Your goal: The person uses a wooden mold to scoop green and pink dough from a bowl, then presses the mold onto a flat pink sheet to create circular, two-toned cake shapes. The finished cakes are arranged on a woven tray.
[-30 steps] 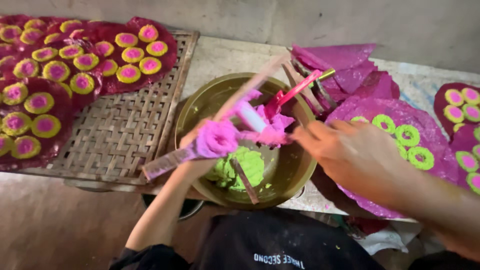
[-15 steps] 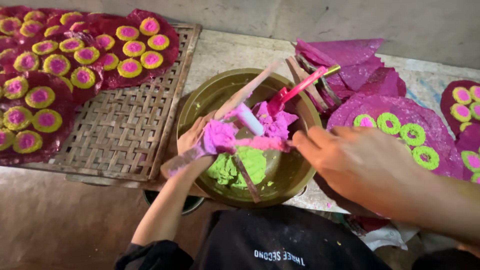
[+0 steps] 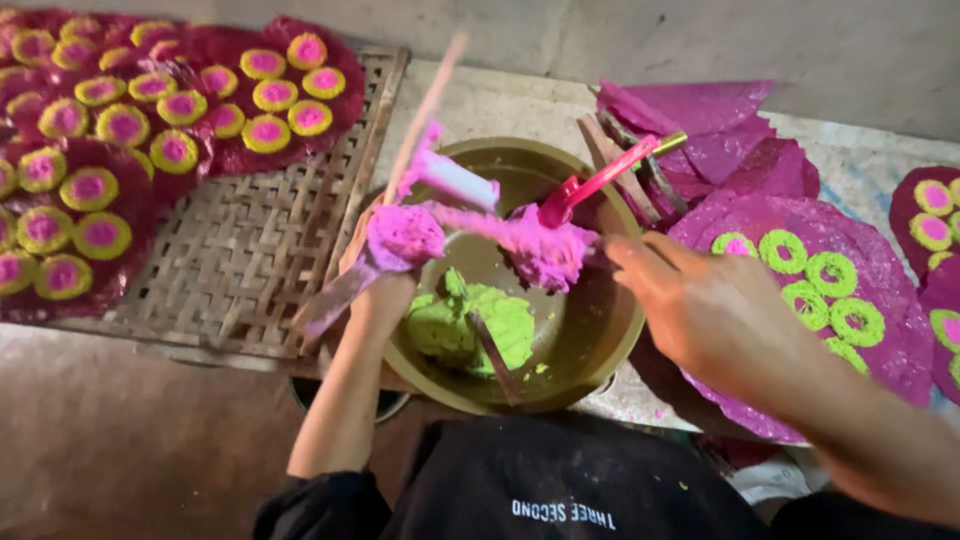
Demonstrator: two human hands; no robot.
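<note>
While we look down from the head camera, our left hand (image 3: pixel 385 270) grips a long flat wooden stick (image 3: pixel 400 190) coated in bright pink paste (image 3: pixel 405 235) over the round olive-green bowl (image 3: pixel 610 330). Our right hand (image 3: pixel 715 310), fingers together, pinches a pink paste lump (image 3: pixel 545 250); green paste (image 3: pixel 470 320) sits below, beside a woven bamboo tray (image 3: pixel 230 270).
</note>
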